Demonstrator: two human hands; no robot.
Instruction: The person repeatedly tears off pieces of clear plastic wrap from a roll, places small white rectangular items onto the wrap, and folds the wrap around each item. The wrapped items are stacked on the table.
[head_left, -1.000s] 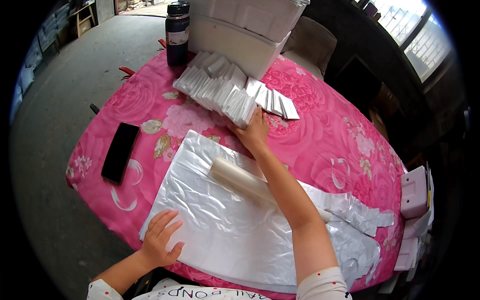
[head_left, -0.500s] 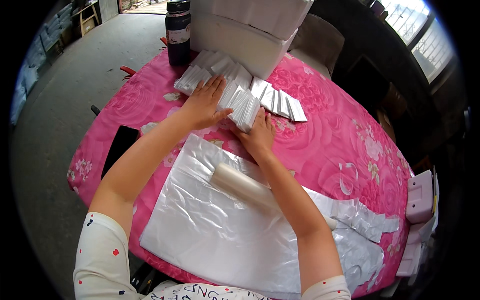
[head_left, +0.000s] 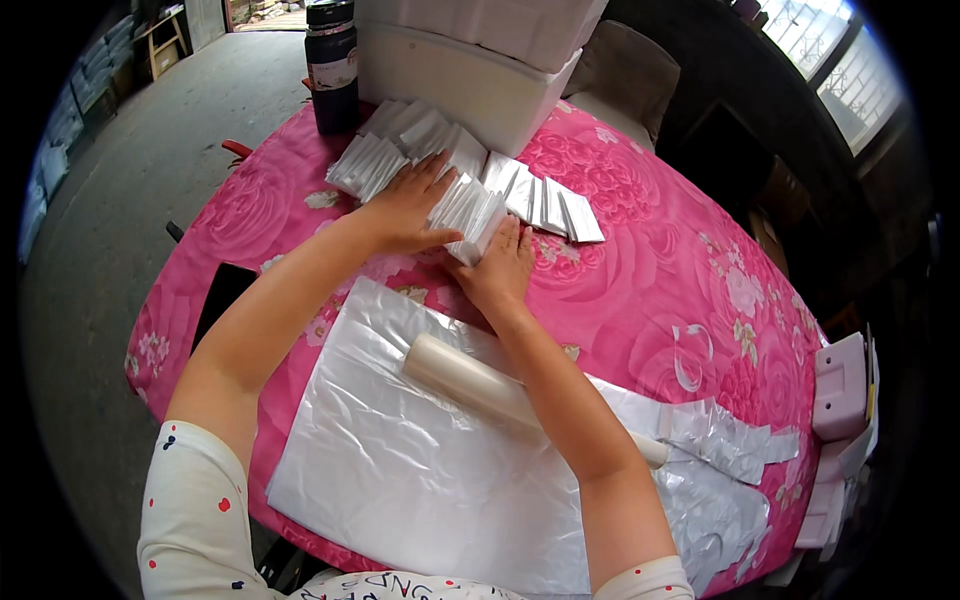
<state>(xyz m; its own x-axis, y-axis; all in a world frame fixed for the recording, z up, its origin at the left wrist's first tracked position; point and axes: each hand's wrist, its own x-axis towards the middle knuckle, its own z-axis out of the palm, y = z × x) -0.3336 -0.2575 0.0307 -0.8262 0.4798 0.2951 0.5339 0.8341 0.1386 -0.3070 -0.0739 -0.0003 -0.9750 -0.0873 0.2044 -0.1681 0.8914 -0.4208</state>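
Note:
Several flat folded packets of clear plastic [head_left: 465, 215] stand in a tight row at the far middle of the table. My left hand [head_left: 405, 210] lies along the left side of this row, fingers stretched and spread, thumb pointing right at its near end. Against the right side rests my right hand [head_left: 497, 268], its fingers extended forward and its thumb partly hidden. Neither hand is closed around a packet. More packets [head_left: 400, 140] are bunched behind my left hand, and a fanned line of flat packets [head_left: 550, 207] lies to the right.
Nearer me, a pale film roll [head_left: 470, 380] lies on wide plastic sheets [head_left: 400, 450], partly under my right forearm. A dark bottle [head_left: 332, 75] and white foam boxes [head_left: 455, 80] stand at the back. A dark flat object [head_left: 222, 295] is left, on the pink floral tablecloth [head_left: 640, 300].
The whole view has shifted slightly, so the table's things appear a little farther left. Both hands keep nearly the same places against the row of packets.

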